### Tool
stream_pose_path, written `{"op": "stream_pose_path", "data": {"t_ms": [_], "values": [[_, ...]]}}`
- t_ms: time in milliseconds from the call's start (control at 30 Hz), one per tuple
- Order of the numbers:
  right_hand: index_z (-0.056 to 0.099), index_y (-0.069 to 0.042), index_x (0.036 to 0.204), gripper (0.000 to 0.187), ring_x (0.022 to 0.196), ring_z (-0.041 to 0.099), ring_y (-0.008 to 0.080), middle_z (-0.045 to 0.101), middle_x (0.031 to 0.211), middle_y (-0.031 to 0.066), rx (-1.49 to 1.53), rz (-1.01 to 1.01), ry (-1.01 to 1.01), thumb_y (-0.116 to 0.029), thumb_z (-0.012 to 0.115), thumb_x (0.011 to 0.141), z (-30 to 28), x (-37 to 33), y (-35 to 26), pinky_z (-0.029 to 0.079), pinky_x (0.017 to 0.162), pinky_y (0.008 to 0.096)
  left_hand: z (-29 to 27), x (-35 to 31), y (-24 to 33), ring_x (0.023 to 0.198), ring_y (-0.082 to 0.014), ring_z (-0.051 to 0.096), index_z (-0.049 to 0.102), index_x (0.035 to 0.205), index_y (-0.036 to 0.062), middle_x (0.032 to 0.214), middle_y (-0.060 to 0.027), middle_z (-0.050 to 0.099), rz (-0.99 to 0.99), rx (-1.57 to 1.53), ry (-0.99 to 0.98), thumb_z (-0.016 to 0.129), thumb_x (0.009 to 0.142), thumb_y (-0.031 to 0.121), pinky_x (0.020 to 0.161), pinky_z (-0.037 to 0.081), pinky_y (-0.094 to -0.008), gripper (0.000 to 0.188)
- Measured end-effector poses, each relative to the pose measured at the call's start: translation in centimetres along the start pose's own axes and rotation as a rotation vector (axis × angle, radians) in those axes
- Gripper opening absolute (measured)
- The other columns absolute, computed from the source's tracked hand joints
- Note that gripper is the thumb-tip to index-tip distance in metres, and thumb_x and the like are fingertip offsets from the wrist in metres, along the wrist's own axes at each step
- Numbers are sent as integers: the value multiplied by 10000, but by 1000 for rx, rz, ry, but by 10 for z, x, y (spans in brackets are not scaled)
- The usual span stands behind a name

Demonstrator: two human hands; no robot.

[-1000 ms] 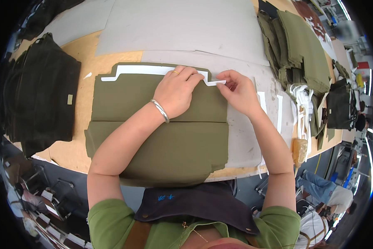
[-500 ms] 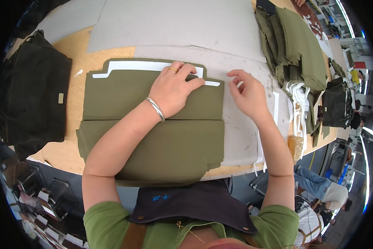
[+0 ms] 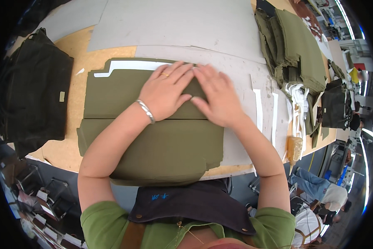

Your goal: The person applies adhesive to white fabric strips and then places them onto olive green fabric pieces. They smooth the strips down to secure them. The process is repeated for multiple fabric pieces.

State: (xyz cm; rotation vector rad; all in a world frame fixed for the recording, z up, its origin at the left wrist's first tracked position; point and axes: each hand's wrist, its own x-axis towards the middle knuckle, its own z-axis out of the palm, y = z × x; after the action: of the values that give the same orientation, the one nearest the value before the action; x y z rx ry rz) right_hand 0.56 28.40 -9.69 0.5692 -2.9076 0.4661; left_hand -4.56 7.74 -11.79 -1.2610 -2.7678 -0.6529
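Note:
An olive-green fabric panel (image 3: pixel 111 95) lies flat before me, with a notched outline and a crease across its middle. A white strip (image 3: pixel 128 65) runs along its far edge, and its right part is hidden under my hands. My left hand (image 3: pixel 163 89) rests flat over the strip's middle, fingers spread and pointing away from me. Beside it my right hand (image 3: pixel 219 95) lies over the panel's far right part, fingers stretched out and slightly blurred. The two hands nearly touch at the fingertips, and neither grips anything.
A black bag (image 3: pixel 37 91) stands at the left. Stacked olive fabric pieces (image 3: pixel 298 45) lie at the far right, near a bundle of white strips (image 3: pixel 298 99). Loose white strips (image 3: pixel 274 120) and an amber bottle (image 3: pixel 294 148) lie right of the panel. Another dark bag (image 3: pixel 336 103) sits farther right.
My right hand has moved left and down onto the panel's far right edge. My left hand has opened from a curled shape, flattened and shifted slightly left.

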Motion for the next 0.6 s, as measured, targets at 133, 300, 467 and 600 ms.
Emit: {"op": "stream_pose_path", "data": {"t_ms": [133,300,467,600], "values": [[260,-105,1496,719,1442,214,238,232,1568,66,-109,18,-206,-544,414,947,18,-9,2,130,1164,500,-31,-39,-36,1442,-241,232,346,1453,78,1538,-79,298,-176,167,-99,613,877,403,1164,175,-476,713],[271,-107,1490,691,1435,231,257,238,1561,86,-71,165,-161,-502,443,950,14,-12,8,137,1156,522,-64,-99,-82,1303,-240,413,553,1281,149,1381,-53,475,-465,434,128,674,838,381,1054,252,-502,515],[485,-118,1341,486,1343,365,316,380,1462,134,81,232,-24,-332,580,915,-1,-11,11,209,1121,526,-72,-113,-76,1044,-219,477,663,801,149,1058,2,535,-671,272,265,744,767,193,852,305,-411,99],[562,-130,1238,395,1229,470,315,456,1387,122,213,148,41,-233,646,865,1,3,12,277,1074,513,-74,-119,-79,1052,-222,471,644,780,149,1048,13,537,-653,266,257,737,767,172,850,305,-408,96]]}}
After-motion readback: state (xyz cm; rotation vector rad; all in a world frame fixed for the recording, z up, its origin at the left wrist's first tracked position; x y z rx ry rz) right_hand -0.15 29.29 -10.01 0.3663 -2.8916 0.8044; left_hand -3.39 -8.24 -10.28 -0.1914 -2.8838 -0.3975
